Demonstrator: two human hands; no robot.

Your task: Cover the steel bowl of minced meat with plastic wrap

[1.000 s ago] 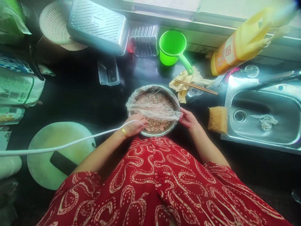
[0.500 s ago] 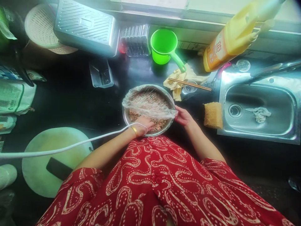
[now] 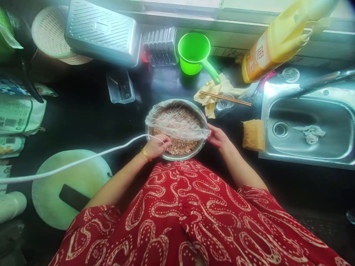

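A metal bowl (image 3: 203, 146) of minced meat filling (image 3: 181, 147) stands close against my body. Clear plastic wrap (image 3: 177, 125) covers its far part, with a bunched edge running across the middle. At the right rim, my right hand (image 3: 216, 136) grips the end of that wrap against the bowl. My left hand (image 3: 157, 146) is over the near left rim, fingers drawn together; whatever is in them is too small to make out. A white cord (image 3: 111, 150) crosses in front of this hand, and a gold bracelet (image 3: 146, 155) is on that wrist.
Left of me lies a round cutting board (image 3: 50, 177) with a dark-handled tool. Behind the bowl are a clear tray (image 3: 119, 87), a green dipper (image 3: 191, 55) and chopsticks (image 3: 226, 98) on a yellow cloth. A sponge (image 3: 253, 135) sits beside the sink (image 3: 310, 147); a yellow bottle (image 3: 266, 51) stands behind.
My left hand has drawn back left from above the meat to the near left rim, its fingers closing together. My right hand stays at the right rim. The view has shifted slightly.
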